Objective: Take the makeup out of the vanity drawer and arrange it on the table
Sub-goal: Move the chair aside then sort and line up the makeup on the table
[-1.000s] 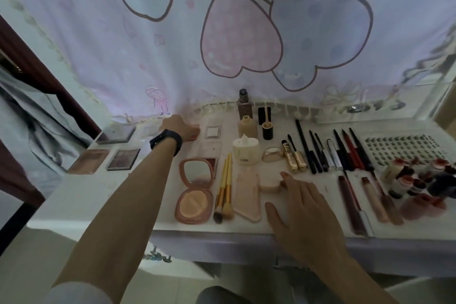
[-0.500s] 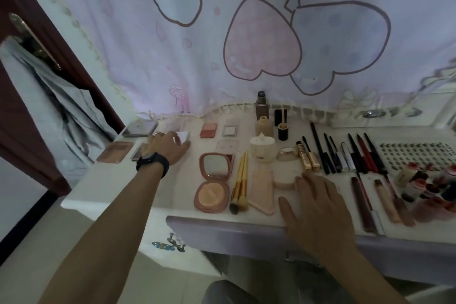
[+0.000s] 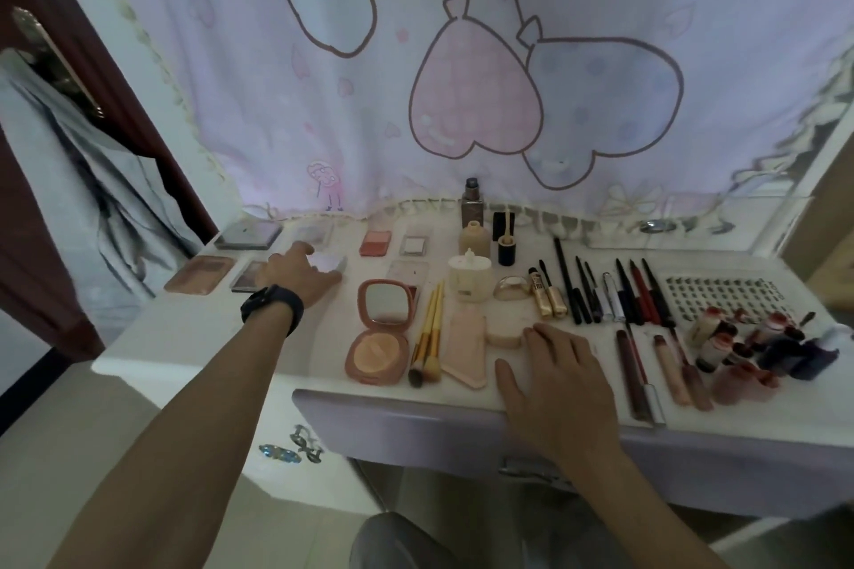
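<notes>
We look down on a white vanity table whose top is laid out with makeup in rows. Behind it hangs a pale pink curtain printed with heart balloons; a dark wooden door frame and a grey hanging garment stand at the left.

Our left hand, with a black watch at the wrist, reaches to the far left area. Its fingers are spread and lie over a small pale palette; we cannot tell whether they grip it. Flat eyeshadow palettes lie just beside it, at the table's left corner.

Our right hand rests flat and open, palm down, near the front edge, holding nothing, its fingertips near a round sponge puff.

At centre lie an open pink compact with mirror, gold-handled brushes and a cream bottle. To the right, pencils and liners lie parallel, with small bottles at the far right.

The lilac drawer front sits below the table edge.
</notes>
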`<state>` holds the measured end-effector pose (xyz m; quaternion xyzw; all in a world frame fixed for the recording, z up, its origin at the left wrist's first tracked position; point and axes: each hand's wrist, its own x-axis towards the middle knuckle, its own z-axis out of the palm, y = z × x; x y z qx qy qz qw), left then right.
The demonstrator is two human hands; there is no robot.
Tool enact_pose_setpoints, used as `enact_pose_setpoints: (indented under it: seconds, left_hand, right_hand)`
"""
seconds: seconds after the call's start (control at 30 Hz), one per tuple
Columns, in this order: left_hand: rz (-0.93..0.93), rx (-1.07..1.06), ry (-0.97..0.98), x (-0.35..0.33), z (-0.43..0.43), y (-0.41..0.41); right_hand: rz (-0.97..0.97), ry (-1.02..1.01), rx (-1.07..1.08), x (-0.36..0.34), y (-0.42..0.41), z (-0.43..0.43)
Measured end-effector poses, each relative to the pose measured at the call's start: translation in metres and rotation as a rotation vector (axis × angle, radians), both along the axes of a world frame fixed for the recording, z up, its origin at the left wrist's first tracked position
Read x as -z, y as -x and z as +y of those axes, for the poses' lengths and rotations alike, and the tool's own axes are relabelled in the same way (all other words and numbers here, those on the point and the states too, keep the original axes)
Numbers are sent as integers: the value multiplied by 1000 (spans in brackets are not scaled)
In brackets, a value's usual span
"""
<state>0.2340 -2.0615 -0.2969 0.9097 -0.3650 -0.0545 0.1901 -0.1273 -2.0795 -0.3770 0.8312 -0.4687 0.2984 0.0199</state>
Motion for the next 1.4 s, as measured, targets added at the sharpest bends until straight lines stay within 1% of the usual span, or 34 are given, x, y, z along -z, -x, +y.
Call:
enact_pose_setpoints:
  seconds: [0.07, 0.17, 0.3, 0.33, 0.47, 0.53, 0.57, 0.6, 0.63, 0.67, 0.7, 0.73, 0.8, 0.87, 0.93, 1.0, 1.1, 1.17, 1.27, 1.33, 1.4]
  left_hand:
    - [117, -31, 128, -8, 14, 4]
    - [291, -55, 371, -27, 38, 15]
    - [495, 7, 666, -49, 74, 38]
    - [536, 36, 711, -53, 82, 46]
    - [654, 175, 778, -62, 113, 85]
    - [698, 260, 786, -62, 122, 107]
    - [713, 299, 783, -61, 125, 118]
    - [719, 335, 772, -60, 127, 130]
    - [712, 375, 755, -58, 128, 140]
    - [691, 419, 726, -56, 130, 149]
    - [661, 463, 687, -53, 131, 158]
    - [620, 500, 647, -50, 131, 165]
    - [517, 547, 590, -43, 131, 178]
    - [419, 547, 589, -38, 131, 186]
    - [422, 488, 622, -35, 131, 193]
    - [439, 439, 648, -32, 131, 199]
    - [394, 448, 671, -32, 132, 206]
    - [338, 473, 673, -35, 133, 208]
    - [275, 502, 624, -39, 133, 209]
    - [238, 514, 587, -40, 132, 209]
    - [175, 551, 546, -40, 130, 210]
  right_hand:
    - [14, -9, -7, -2, 2, 1]
    - [57, -52, -16, -6, 4, 1]
    - [195, -171, -72, -14, 7, 1]
    - [142, -211, -80, -16, 7, 1]
    - [-367, -363, -137, -40, 2, 16]
    - [-529, -397, -218, -60, -1, 27]
    - [-605, -466, -285, -71, -3, 34]
    - [-690, -592, -360, -83, -5, 40]
    - [-759, -750, -421, -92, -8, 45]
    - [-790, -914, -452, -99, -10, 48]
    - [-798, -1044, -471, -103, -11, 51]
    - [-810, -1132, -476, -107, -12, 52]
    - [-902, -1239, -447, -107, -8, 54]
    - [-1059, -1367, -422, -104, -4, 54]
    - [-1184, -1511, -423, -101, 0, 55]
    - [-1241, -1616, -431, -100, 2, 56]
    - [-1248, -1674, -448, -97, 7, 58]
    - [-1229, -1663, -444, -96, 9, 56]
    - [-1196, -1638, -446, -94, 15, 52]
    - [-1127, -1606, -468, -92, 17, 48]
    - [-989, -1533, -478, -92, 18, 47]
